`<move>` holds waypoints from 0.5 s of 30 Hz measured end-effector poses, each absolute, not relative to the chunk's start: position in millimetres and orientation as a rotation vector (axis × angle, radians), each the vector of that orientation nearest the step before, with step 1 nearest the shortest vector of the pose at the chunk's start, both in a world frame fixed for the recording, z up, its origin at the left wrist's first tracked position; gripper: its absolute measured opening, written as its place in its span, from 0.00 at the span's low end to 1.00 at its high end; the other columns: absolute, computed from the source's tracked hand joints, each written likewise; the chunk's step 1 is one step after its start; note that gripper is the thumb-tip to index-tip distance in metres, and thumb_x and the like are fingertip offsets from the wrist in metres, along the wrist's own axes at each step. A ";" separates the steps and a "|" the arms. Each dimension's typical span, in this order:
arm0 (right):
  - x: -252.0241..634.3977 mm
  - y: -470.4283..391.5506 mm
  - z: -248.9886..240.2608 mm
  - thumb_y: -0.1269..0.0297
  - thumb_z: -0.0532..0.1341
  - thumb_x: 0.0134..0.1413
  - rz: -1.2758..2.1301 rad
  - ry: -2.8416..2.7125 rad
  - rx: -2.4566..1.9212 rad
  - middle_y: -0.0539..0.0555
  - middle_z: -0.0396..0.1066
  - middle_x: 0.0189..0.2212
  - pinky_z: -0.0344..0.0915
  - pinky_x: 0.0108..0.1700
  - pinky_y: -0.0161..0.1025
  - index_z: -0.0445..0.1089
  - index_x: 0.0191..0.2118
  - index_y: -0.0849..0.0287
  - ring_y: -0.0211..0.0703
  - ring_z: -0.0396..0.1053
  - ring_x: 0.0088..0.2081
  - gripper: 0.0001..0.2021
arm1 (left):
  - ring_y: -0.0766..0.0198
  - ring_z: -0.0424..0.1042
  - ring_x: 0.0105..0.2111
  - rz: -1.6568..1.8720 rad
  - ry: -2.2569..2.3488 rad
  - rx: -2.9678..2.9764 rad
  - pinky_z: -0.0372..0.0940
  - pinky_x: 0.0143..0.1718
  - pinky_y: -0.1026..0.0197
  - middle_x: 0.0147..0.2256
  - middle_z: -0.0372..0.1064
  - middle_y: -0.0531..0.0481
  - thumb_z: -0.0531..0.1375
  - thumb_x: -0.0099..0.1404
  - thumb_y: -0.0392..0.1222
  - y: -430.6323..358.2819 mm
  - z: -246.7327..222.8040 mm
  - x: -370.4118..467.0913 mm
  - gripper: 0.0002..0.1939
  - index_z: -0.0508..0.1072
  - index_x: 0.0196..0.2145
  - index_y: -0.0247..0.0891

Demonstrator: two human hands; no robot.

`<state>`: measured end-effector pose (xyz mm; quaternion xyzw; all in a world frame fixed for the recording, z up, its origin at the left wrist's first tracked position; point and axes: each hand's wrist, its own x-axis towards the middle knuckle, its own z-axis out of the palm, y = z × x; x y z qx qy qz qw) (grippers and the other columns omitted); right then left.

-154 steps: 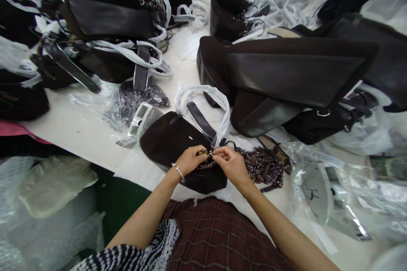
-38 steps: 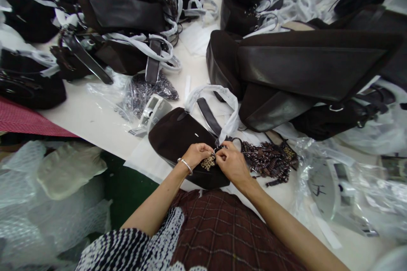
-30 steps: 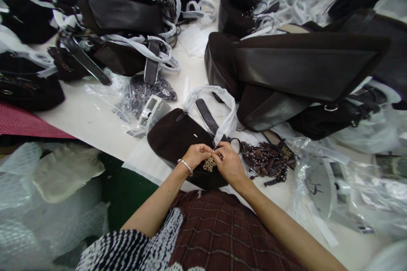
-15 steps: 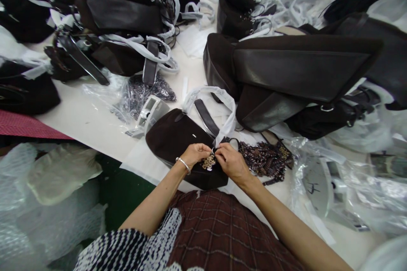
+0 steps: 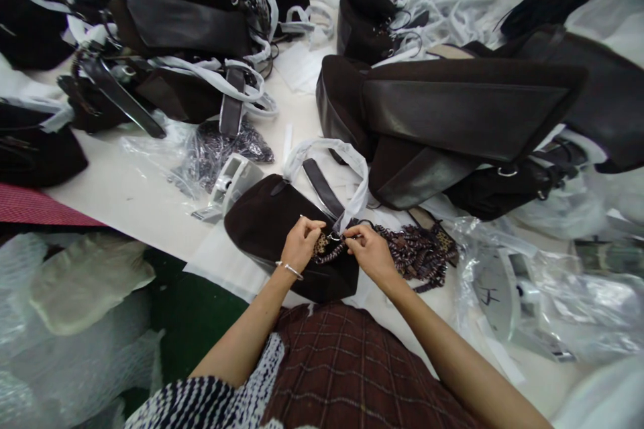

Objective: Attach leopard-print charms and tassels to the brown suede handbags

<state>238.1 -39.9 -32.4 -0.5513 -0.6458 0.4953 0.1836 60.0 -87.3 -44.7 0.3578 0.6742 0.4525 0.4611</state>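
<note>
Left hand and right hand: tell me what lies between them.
In the head view, a leopard-print piece, a striped cord and a metal ring show between the left hand and right hand, with the dark bag beneath.

Reader: Colours of the bag (image 5: 274,214)?
Legend: Dark brown; handle wrapping (image 5: 361,181), white; charm (image 5: 320,245), tan with black leopard spots.
Reader: The garment (image 5: 352,365)?
Legend: Brown, pale grid; sleeve (image 5: 194,401), banded black and white.

Over 1 bag (image 5: 272,211), left hand (image 5: 298,244) and right hand (image 5: 372,255) flank braided trim (image 5: 329,255) (grips unclear).
</note>
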 end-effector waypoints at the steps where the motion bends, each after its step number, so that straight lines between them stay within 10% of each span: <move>1: 238.5 -38.3 -33.2 0.67 0.58 0.51 1.448 -1.774 -1.599 0.48 0.71 0.27 0.64 0.32 0.36 0.70 0.37 0.57 0.37 0.69 0.24 0.07 | 0.61 0.75 0.40 1.173 1.570 0.834 0.66 0.46 0.58 0.38 0.77 0.46 0.59 0.61 0.40 -86.4 -43.8 59.4 0.05 0.66 0.30 0.37; 15: 212.2 5.1 -26.5 0.42 0.65 0.41 1.255 -2.225 -1.883 0.53 0.70 0.22 0.53 0.26 0.35 0.69 0.24 0.59 0.40 0.65 0.26 0.22 | 0.67 0.72 0.21 1.030 1.538 0.678 0.63 0.25 0.66 0.23 0.73 0.52 0.63 0.55 0.41 -75.9 -50.7 58.4 0.11 0.67 0.33 0.34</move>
